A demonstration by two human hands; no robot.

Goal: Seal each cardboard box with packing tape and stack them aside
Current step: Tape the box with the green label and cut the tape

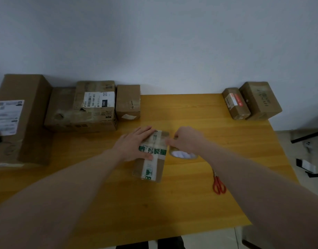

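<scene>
Tabletop (190, 203) holds seven boxes (93, 105) (one (151, 159) being taped).

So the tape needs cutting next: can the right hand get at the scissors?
Probably yes: the scissors lie bare on the table beside the right forearm, but the right hand now holds the tape roll.

Left hand (136, 143) lies flat, right hand (186, 141) pinches

A small brown cardboard box (151, 157), crossed by white tape with green print, is laid flat at the table's centre. A clear packing tape roll (183, 155) is seen just beside it at 3 o'clock. Unsealed-looking boxes (93, 106) are grouped at 10 o'clock, two more boxes (251, 102) at 2 o'clock.
</scene>
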